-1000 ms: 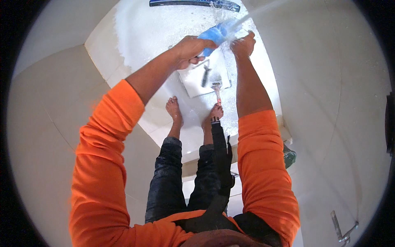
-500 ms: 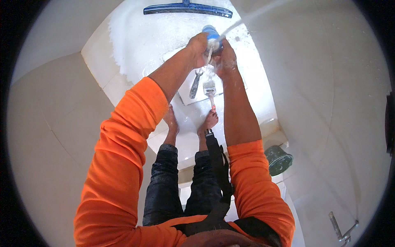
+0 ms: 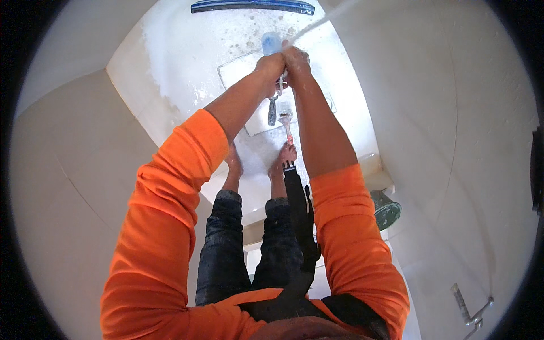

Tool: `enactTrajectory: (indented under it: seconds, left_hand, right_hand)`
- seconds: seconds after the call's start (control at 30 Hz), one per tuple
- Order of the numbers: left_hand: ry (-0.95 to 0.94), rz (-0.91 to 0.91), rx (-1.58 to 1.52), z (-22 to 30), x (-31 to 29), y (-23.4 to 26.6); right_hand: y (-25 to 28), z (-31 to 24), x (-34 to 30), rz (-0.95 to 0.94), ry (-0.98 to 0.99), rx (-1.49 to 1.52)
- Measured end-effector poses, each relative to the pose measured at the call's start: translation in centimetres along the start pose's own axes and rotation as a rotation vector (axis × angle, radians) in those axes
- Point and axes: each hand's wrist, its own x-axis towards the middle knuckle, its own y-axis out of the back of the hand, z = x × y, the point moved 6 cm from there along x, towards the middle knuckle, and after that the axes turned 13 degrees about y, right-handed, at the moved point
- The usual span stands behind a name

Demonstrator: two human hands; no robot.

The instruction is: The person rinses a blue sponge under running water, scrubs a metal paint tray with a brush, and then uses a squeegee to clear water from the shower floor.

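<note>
1. I see my left hand point(image 3: 271, 67) and right hand point(image 3: 296, 59) pressed together far out over the wet floor point(image 3: 187, 73), both grips clamped on a pale blue bottle point(image 3: 271, 42) whose top pokes out above the fingers.
2. To do this well, I judge the bottle should stay upright and squarely over the white tray point(image 3: 258, 122), squeezed gently so nothing splashes.
3. The tray is flat and rectangular; a dark-handled trowel point(image 3: 272, 112) and a red-handled brush point(image 3: 287, 122) lie on it, near my bare feet.
4. The floor looks glossy and foamy; a long blue squeegee point(image 3: 252, 7) lies at the far edge, a dark green bucket point(image 3: 386, 208) to the right.
</note>
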Motion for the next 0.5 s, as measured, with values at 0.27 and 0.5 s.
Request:
enactTrajectory:
  seconds: [0.27,0.5]
  left_hand:
    - [-0.126,-0.035,-0.211,0.2,0.3,2.9]
    - [-0.169,-0.131,-0.326,0.4,0.7,3.0]
  right_hand:
    - [-4.1,0.5,6.2,-0.075,-0.239,0.344]
    - [-1.0,0.4,2.6,-0.003,-0.035,1.192]
